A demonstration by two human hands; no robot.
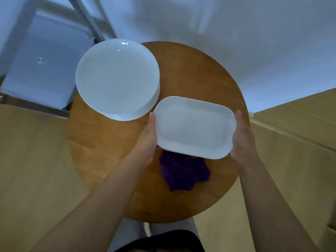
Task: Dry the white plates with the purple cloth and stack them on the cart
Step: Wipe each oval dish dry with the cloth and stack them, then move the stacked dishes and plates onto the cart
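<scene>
A white rectangular plate (195,127) with rounded corners is held over the round wooden table (112,157). My left hand (148,137) grips its left edge and my right hand (242,138) grips its right edge, thumbs on the rim and fingers hidden underneath. The crumpled purple cloth (184,172) lies on the table just below the plate, partly covered by it. A stack of several round white plates (117,79) stands on the table's far left part.
A white cart or shelf unit (43,64) with metal legs stands at the upper left beyond the table. White wall fills the top, and light wood flooring (32,170) surrounds the table on both sides.
</scene>
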